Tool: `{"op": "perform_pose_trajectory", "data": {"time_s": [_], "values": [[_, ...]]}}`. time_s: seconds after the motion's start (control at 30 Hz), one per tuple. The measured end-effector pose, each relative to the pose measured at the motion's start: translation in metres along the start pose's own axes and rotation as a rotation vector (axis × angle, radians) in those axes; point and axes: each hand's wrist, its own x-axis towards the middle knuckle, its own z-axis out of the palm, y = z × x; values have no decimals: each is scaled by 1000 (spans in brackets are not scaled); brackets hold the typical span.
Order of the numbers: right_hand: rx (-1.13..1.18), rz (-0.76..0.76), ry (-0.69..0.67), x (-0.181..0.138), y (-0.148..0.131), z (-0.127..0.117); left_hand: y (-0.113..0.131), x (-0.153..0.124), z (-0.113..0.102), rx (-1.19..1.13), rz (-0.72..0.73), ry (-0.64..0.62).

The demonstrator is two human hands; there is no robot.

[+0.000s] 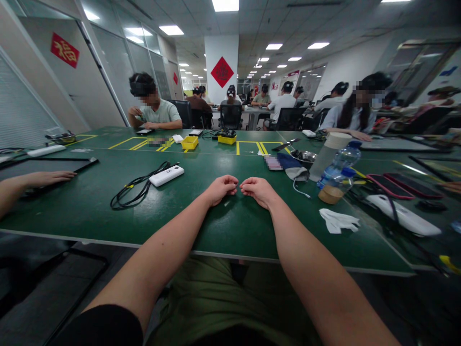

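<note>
My left hand (221, 188) and my right hand (256, 190) rest on the green table (90, 211), knuckles almost touching each other in front of me. Both have the fingers curled in tight. Something tiny and dark may sit pinched between the fingertips, but it is too small to name. A white power bank (166, 175) with a black cable (135, 190) lies to the left of my left hand. A crumpled white tissue (338, 221) lies to the right of my right hand.
Plastic bottles (338, 173) and a metal bowl (304, 156) stand at the right, with phones (391, 186) and a white device (406, 216) beyond. Another person's hand (46, 179) lies at the left by a tablet (43, 166). Yellow trays (189, 142) sit farther back; several people sit around.
</note>
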Motion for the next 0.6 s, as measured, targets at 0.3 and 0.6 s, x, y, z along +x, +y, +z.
{"op": "perform_pose_trajectory", "data": {"time_s": [0.3, 0.6], "values": [[135, 48, -23, 0, -4, 0, -4, 4, -5, -18, -30, -20], [82, 57, 2, 3, 1, -1, -5, 3, -5, 35, 13, -51]]}}
